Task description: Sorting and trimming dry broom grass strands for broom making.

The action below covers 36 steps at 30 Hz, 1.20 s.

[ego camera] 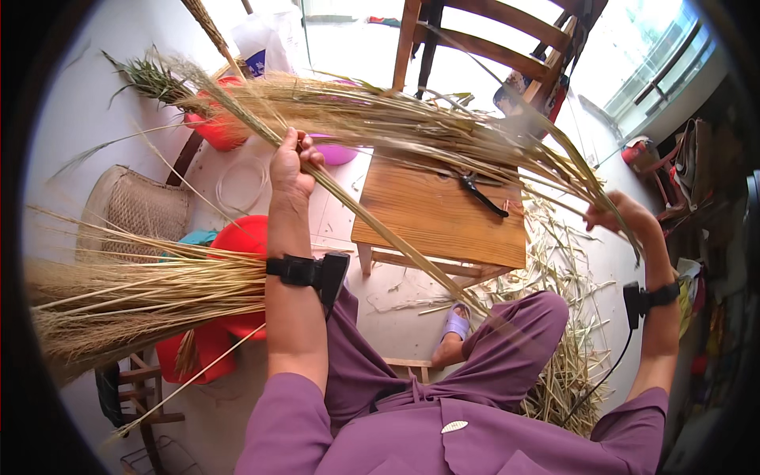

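Observation:
My left hand (295,161) is closed around a few long stalks (386,231) with feathery heads; they slant from the upper left down to my knee. Behind it, a large bundle of dry plant stalks (415,122) lies across the wooden stool (439,219). At the right, my right hand (620,214) is beside the bundle's lower end, with a long green-brown leaf (585,163) passing by its fingers; whether it grips the leaf is unclear. Pruning shears (484,196) with black handles lie on the stool, partly under the stalks.
A second bundle of stripped stalks (148,285) sticks out at left over a red container (243,231). Leaf scraps (564,380) cover the floor at right. A wooden chair (499,29) stands beyond the stool, and a woven seat (133,208) is at left.

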Each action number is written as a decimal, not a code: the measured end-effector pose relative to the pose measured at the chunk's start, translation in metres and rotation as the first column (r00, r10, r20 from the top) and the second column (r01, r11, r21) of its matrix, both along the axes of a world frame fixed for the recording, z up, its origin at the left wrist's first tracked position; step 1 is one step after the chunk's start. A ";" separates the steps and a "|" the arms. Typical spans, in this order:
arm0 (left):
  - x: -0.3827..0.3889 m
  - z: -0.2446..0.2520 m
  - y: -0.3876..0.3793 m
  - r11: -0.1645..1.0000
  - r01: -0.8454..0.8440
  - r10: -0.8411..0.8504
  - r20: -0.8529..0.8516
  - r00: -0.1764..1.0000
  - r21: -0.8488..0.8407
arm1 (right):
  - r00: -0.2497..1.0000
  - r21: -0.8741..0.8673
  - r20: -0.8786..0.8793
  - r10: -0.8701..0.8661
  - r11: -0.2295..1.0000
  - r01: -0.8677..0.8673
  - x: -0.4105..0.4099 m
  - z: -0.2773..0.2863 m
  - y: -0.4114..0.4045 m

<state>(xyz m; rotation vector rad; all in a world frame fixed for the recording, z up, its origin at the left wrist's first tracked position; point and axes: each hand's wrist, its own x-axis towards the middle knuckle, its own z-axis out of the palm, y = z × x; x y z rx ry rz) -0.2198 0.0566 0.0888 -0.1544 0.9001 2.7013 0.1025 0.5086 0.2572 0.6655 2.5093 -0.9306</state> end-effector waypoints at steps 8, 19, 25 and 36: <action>0.021 0.018 0.025 0.998 0.028 -0.024 -0.067 0.997 0.050 | 0.979 -0.323 0.009 -0.202 0.926 0.194 0.034 -0.014 -0.052; 0.015 0.021 -0.006 0.981 -0.075 0.094 -0.100 0.990 0.179 | 0.996 -0.445 -0.040 -0.083 0.894 0.057 -0.023 -0.079 -0.151; 0.020 0.032 -0.019 0.990 -0.063 0.079 -0.125 0.989 0.128 | 0.999 -0.515 0.002 -0.039 0.857 0.034 -0.035 -0.090 -0.159; 0.023 0.028 -0.013 0.997 -0.074 0.074 -0.102 0.992 -0.002 | 1.000 -0.340 -0.028 0.001 0.940 -0.011 -0.034 -0.094 -0.170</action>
